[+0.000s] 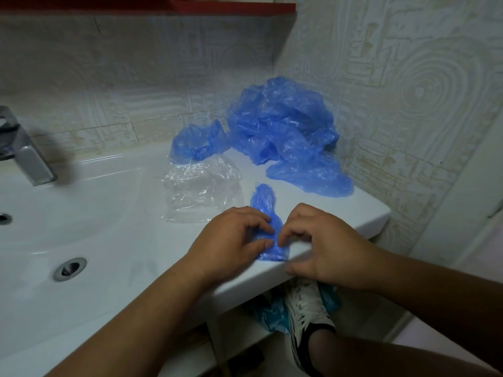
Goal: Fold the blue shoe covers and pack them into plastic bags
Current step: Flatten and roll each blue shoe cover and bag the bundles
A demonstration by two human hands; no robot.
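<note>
White sink ledge (340, 210), centre frame: left hand (231, 240) and right hand (324, 246) both pinch the same blue shoe cover (262, 202); clear plastic bag (202, 186) just upper-left.

blue shoe cover (263, 200) flat, clear bag (202, 190) beside

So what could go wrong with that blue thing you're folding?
The shoe cover, pinched by the left hand and the right hand, lies close to the front edge of the counter and might slip off. The clear bag sits by the basin and could slide in.
</note>
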